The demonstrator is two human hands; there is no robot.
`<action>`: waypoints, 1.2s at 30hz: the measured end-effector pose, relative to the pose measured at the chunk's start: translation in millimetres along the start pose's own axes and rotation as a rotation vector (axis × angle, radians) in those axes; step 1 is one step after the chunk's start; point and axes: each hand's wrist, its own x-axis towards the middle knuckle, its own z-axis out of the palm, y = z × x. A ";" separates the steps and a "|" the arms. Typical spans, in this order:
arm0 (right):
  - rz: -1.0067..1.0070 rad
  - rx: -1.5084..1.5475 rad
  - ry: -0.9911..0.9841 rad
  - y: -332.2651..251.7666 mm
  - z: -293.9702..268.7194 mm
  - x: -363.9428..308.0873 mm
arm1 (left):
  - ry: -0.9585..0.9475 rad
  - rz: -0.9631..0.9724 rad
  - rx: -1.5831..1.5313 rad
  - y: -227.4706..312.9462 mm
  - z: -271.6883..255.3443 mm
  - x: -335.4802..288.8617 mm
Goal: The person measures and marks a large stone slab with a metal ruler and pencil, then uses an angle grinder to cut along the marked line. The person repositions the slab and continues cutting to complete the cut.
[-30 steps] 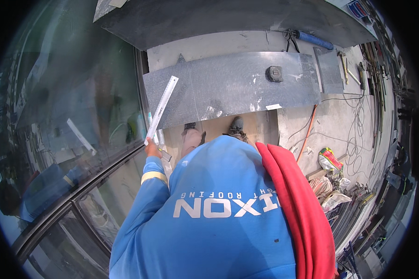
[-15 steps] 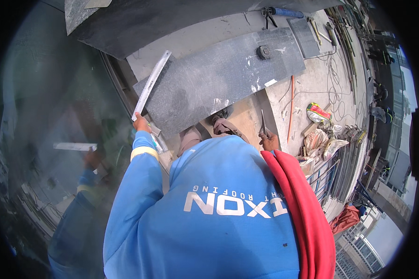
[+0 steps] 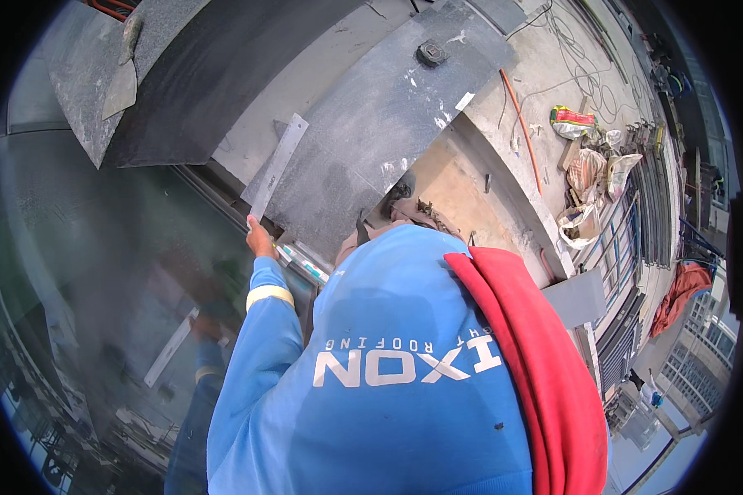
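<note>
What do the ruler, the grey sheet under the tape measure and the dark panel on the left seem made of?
Ruler: probably metal, satin; thin, pale grey, straight-edged.
Grey sheet: likely galvanised metal, dull; mottled, scuffed surface.
Dark panel: apparently glass, glossy; it mirrors the ruler and blue sleeve.

1. Blue shirt (image 3: 388, 437): one line of large white block letters (image 3: 362, 369) runs across it, upside down in this view, its right end cut off by the red cloth (image 3: 524, 355).
2. Same shirt: a line of smaller, thinner white capitals (image 3: 380, 345) just above, also upside down and partly hidden.
3. Ruler (image 3: 279, 161): a small dark marking, too faint to read.
4. Red, yellow and green bag (image 3: 573, 122): coloured print, too small to read.
</note>
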 end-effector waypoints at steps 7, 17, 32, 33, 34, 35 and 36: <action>-0.025 -0.006 0.119 -20.0 12.6 1.1 | -0.220 0.217 0.251 -24.3 12.6 11.2; -0.039 0.115 0.199 -34.5 6.6 4.0 | -0.311 0.366 0.664 -9.6 55.8 -23.9; 0.044 0.170 0.005 6.7 32.0 24.0 | -0.516 0.629 0.247 108.6 107.2 -89.8; 0.036 0.186 -0.002 3.1 29.7 31.0 | -0.527 0.685 0.204 127.5 118.9 -98.0; 0.027 0.208 0.004 -3.2 25.3 34.5 | -0.511 0.707 0.157 143.6 129.0 -107.9; -0.017 0.218 0.059 -14.3 18.9 35.5 | -0.514 0.768 0.202 155.3 135.2 -119.8; -0.035 0.212 0.123 -31.5 8.8 34.4 | -0.511 0.855 0.206 167.6 138.2 -131.8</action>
